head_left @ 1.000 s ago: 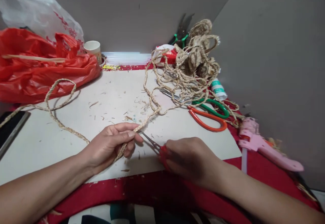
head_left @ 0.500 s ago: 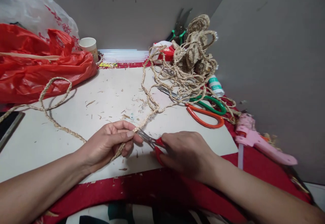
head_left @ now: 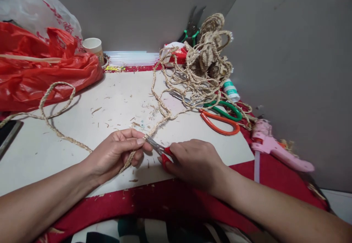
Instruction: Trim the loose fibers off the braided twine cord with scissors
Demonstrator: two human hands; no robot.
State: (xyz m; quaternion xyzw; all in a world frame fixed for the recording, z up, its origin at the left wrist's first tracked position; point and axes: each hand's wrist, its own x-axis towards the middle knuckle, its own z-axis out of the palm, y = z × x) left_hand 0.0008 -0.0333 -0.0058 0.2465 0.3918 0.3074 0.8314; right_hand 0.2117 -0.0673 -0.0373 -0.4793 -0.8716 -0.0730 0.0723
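A braided straw rope is pinched between the thumb and fingers of my left hand. Its strand runs from the tangled heap of rope through the fingers, and a loop lies on the left. My right hand is closed round the red handles of small scissors. The blades point at the rope, with their tips right at my left fingertips. Whether the blades have the rope between them I cannot tell. Bigger scissors with one green and one orange handle lie partly under the heap.
A white board with scattered straw bits lies on a red cloth. To the left are a red plastic bag, a paper cup and a dark phone-like object. A pink glue gun stands right; green-handled shears lean behind.
The small scissors have shifted slightly left towards my left fingertips, and their handles look closer together. My left hand keeps its pinch on the rope. The whole view has shifted a little.
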